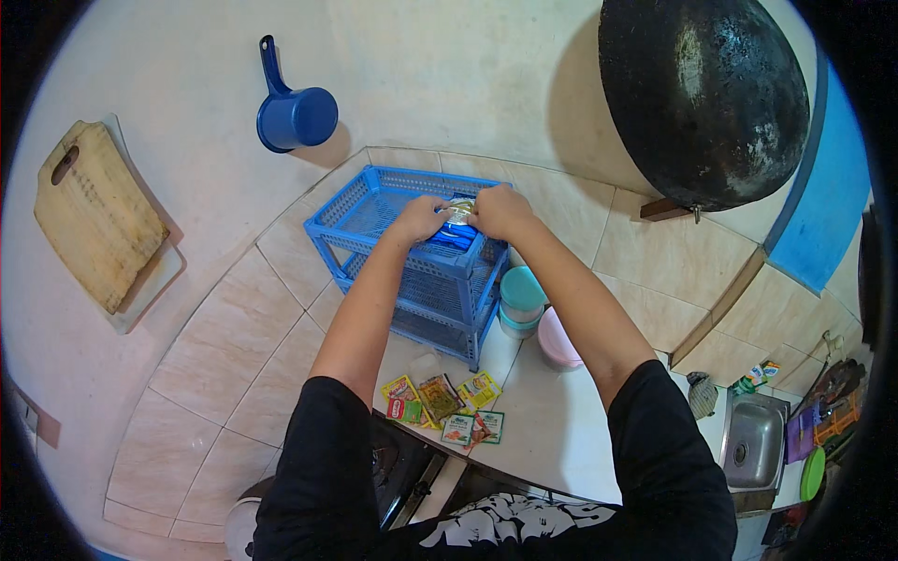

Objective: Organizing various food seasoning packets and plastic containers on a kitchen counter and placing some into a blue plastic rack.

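Note:
Both my arms reach forward to the top tier of a blue plastic tiered rack (421, 261). My left hand (421, 219) and my right hand (501, 210) hold the two sides of a blue and white packet (459, 214). The packet is in the right part of the top basket, and its lower part looks dark blue and glossy. My fingers hide its edges. Below the rack, on the tiled counter (526, 435), lie several seasoning sachets: a brown one (440, 397), a yellow one (480, 390), a red and green one (404, 409) and white-green ones (457, 429).
Right of the rack stand stacked tubs with turquoise lids (523, 289) and a pink-lidded tub (559, 340). A black stove (403, 466) is at the lower left. A steel sink (754, 442) is far right. A wok (705, 105), blue dipper (298, 118) and cutting board (102, 217) hang on the walls.

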`<state>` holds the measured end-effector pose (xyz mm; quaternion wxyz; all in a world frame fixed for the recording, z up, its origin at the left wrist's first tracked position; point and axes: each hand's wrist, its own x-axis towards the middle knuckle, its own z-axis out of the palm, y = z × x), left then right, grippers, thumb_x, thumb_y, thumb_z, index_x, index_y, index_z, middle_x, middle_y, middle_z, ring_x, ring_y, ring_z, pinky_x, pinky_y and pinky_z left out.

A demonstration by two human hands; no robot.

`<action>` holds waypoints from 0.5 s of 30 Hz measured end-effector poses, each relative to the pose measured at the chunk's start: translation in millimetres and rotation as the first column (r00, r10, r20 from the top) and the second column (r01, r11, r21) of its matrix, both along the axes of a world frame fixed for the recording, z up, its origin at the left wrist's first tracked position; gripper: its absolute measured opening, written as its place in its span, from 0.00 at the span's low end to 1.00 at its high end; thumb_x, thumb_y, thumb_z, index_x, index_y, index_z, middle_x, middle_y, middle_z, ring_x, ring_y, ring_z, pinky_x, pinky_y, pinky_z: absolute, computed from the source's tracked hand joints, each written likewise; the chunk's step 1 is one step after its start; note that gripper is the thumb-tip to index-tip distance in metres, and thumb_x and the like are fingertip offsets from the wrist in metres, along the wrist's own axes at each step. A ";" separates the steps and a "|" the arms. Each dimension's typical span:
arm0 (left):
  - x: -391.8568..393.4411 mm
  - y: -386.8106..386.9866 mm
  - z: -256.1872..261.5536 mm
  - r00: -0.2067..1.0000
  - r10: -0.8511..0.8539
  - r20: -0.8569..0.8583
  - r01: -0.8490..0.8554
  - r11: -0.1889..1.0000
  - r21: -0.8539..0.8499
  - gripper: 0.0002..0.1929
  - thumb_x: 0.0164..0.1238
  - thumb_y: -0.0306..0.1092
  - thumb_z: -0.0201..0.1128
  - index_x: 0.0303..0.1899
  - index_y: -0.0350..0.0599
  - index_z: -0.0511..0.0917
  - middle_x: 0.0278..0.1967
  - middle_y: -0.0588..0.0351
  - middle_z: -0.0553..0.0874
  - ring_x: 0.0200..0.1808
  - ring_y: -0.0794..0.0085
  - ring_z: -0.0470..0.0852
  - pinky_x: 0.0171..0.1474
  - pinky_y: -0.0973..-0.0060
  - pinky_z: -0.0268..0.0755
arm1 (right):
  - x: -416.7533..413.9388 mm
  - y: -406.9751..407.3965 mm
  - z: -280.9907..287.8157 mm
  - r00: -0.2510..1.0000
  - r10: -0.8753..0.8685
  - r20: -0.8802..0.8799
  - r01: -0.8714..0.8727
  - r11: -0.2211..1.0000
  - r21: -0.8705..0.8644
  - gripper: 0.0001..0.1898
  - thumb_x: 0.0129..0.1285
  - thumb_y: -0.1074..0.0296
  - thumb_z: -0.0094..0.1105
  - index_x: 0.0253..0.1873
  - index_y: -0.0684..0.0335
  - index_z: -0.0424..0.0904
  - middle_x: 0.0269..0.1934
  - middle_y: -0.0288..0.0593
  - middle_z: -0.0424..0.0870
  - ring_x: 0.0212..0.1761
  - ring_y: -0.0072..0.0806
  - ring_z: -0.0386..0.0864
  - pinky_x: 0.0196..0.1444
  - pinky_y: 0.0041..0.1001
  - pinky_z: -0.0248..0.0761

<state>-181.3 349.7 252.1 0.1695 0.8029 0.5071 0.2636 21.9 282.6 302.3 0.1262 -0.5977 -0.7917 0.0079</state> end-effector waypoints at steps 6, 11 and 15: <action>1.6 2.3 -0.8 0.992 0.016 -0.122 -0.018 1.000 -0.010 0.19 0.80 0.46 0.60 0.58 0.42 0.86 0.52 0.40 0.90 0.55 0.47 0.88 0.60 0.57 0.77 | -11.0 -6.7 5.6 0.993 -0.054 0.108 0.049 0.998 0.042 0.22 0.65 0.45 0.71 0.52 0.59 0.91 0.55 0.51 0.90 0.65 0.47 0.83 0.64 0.45 0.78; 4.9 0.3 -2.4 0.988 0.043 -0.151 -0.041 0.999 0.022 0.20 0.82 0.46 0.56 0.59 0.43 0.85 0.54 0.37 0.89 0.58 0.41 0.85 0.62 0.52 0.76 | -12.5 -1.4 -1.3 0.995 -0.059 0.079 0.052 0.995 0.090 0.23 0.65 0.45 0.72 0.49 0.61 0.91 0.53 0.52 0.91 0.62 0.50 0.84 0.62 0.46 0.80; 8.4 -10.9 10.1 0.981 0.015 -0.194 -0.005 0.999 0.048 0.20 0.79 0.42 0.56 0.62 0.43 0.83 0.55 0.34 0.87 0.58 0.37 0.85 0.64 0.51 0.75 | -8.2 -6.1 1.0 0.997 -0.063 0.043 0.059 0.994 0.092 0.21 0.66 0.46 0.71 0.48 0.60 0.92 0.49 0.54 0.91 0.57 0.52 0.86 0.60 0.47 0.81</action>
